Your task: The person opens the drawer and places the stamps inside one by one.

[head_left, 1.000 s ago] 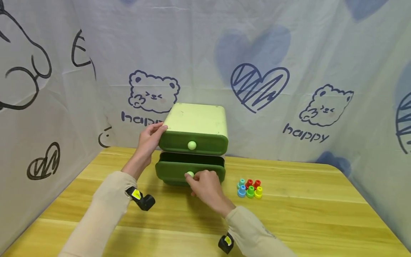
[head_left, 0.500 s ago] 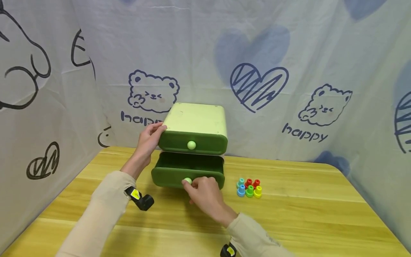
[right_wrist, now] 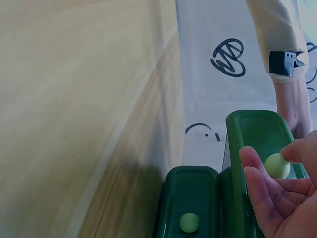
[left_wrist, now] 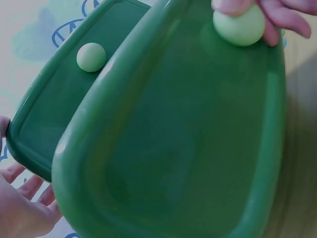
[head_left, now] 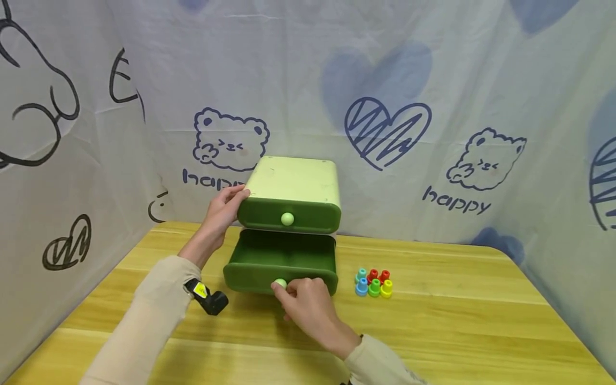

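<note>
A small cabinet (head_left: pixel 295 176) with a pale green top and two dark green drawers stands on the table. Its upper drawer (head_left: pixel 313 216) is closed. The lower drawer (head_left: pixel 250 277) is pulled well out, showing its green inside. My right hand (head_left: pixel 310 310) pinches the round pale knob (right_wrist: pixel 277 166) of that lower drawer between thumb and fingers. At the cabinet's upper left side rests my left hand (head_left: pixel 222 211), thumb near the top front edge. In the left wrist view, the left fingers (left_wrist: pixel 30 188) lie fairly straight, partly hidden behind the drawer fronts.
Several small coloured cone-shaped pieces (head_left: pixel 374 283) in blue, red, green and yellow stand close together right of the cabinet. The wooden table (head_left: pixel 457 310) carries everything. Behind it hangs a white curtain (head_left: pixel 308 80) printed with hearts and bears.
The lower drawer has slid out toward me, from a narrow gap to a wide opening, as my right hand drew its knob. My left hand has stayed at the cabinet's side.
</note>
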A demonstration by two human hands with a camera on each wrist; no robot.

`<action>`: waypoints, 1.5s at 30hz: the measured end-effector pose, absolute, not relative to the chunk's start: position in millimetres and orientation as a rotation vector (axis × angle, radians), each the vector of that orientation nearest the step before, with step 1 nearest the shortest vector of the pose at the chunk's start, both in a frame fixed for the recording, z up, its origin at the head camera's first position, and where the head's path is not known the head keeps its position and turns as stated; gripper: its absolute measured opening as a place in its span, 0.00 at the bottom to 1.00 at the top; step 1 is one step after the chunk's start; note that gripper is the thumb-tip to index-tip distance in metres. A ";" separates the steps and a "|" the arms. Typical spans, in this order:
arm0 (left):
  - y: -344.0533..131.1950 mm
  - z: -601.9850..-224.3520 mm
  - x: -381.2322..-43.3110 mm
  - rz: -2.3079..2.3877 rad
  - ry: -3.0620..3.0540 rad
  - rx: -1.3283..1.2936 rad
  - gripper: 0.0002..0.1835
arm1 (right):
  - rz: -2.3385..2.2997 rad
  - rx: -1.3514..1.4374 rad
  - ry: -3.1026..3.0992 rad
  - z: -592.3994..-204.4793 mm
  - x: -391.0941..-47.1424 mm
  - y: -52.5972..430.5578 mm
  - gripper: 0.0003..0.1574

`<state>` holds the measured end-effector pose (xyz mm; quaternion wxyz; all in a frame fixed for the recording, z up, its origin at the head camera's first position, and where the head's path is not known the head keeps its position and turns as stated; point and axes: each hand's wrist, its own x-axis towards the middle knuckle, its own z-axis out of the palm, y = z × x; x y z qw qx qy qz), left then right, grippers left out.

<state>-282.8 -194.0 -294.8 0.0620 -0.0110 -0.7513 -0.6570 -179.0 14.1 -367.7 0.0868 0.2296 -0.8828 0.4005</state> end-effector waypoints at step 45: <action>-203.4 -299.2 -284.3 -2.060 -2.285 -0.231 0.36 | 1.222 0.663 -2.463 -338.6 -162.8 95.7 0.08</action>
